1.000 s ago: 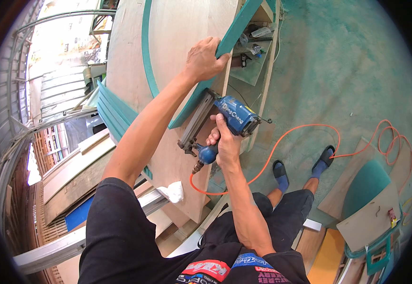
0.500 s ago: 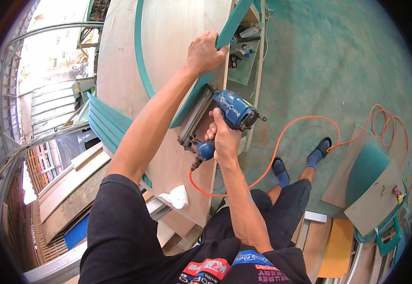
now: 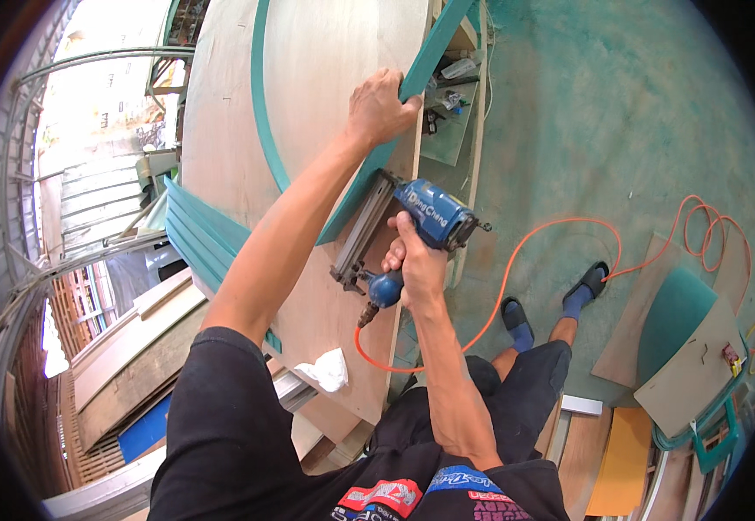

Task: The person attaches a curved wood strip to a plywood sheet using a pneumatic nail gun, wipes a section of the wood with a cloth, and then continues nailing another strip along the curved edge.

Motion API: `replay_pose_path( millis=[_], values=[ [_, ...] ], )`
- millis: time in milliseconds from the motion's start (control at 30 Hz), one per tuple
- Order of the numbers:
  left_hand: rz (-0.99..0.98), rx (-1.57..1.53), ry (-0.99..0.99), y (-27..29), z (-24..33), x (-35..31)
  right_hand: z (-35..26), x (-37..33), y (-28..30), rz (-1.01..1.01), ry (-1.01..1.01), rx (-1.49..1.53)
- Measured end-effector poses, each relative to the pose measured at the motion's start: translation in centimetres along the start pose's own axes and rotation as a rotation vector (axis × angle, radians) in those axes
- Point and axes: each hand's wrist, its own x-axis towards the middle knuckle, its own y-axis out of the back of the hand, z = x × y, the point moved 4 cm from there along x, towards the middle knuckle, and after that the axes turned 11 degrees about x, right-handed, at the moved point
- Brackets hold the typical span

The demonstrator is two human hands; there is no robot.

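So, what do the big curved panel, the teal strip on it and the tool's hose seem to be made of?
The curved panel looks like bare plywood: pale, matte, faint grain, unpainted. The teal strip under the left hand seems wood or board painted teal; its core is hidden. The orange hose looks like smooth flexible plastic or rubber, since it loops freely from the blue nail gun in the right hand.

A white rag (image 3: 327,369) lies at the workbench's lower edge, stacked timber planks (image 3: 125,347) beside it; across the green concrete floor (image 3: 620,113) sit plywood offcuts (image 3: 685,369) and an orange board (image 3: 622,460).
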Motion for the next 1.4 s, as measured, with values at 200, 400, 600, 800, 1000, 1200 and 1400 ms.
replay_pose_path(
  millis=[200,400,600,800,1000,1200,1400],
  values=[
    [0.026,0.015,0.003,-0.1,0.0,0.3,-0.4,0.3,0.0,0.021,-0.004,-0.028],
    [-0.011,0.053,0.013,-0.5,0.5,2.4,0.8,0.5,0.4,0.006,-0.052,0.014],
    [0.029,0.014,0.02,-0.9,1.4,3.4,1.4,0.9,0.9,0.02,-0.08,0.047],
    [0.079,-0.043,0.023,-0.7,2.1,3.4,1.5,0.7,0.9,0.029,-0.039,0.046],
    [0.061,-0.031,0.02,-0.1,1.9,2.6,-1.2,0.3,1.7,-0.066,-0.09,-0.132],
    [0.258,0.066,-0.03,0.2,2.7,1.2,-11.5,-0.6,4.5,-0.042,-0.058,-0.102],
    [0.261,0.102,-0.024,0.0,2.1,-0.5,-25.1,6.0,1.2,-0.049,0.08,-0.091]
  ],
)
